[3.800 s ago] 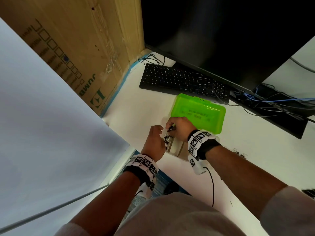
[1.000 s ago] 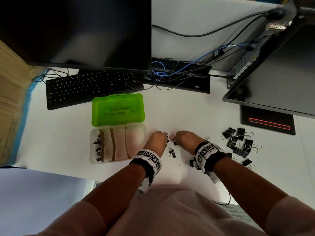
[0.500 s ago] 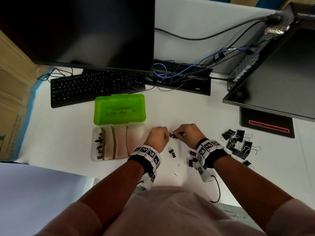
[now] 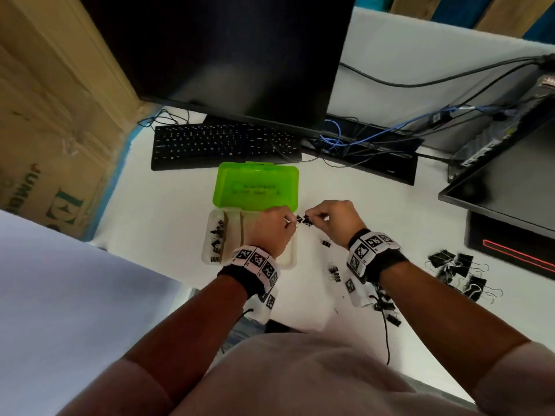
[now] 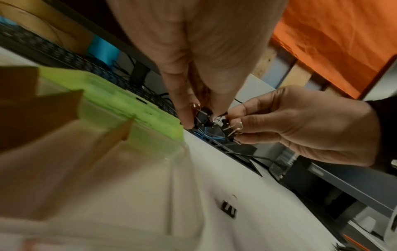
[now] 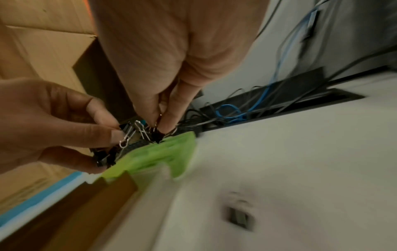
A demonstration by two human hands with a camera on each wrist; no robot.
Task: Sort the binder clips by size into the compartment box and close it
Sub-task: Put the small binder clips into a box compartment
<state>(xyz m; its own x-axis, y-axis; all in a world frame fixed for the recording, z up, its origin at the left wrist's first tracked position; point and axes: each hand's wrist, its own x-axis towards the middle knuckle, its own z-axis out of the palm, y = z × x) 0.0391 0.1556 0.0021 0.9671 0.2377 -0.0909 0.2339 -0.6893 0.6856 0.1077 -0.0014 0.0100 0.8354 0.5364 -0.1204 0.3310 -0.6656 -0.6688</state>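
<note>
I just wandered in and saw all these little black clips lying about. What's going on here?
A person is sorting binder clips at a desk. The left hand and right hand each pinch small black clips, held together just above the compartment box. Its green lid stands open, and only the leftmost compartment shows clips inside. A pile of bigger clips waits on the table to the right.
</note>
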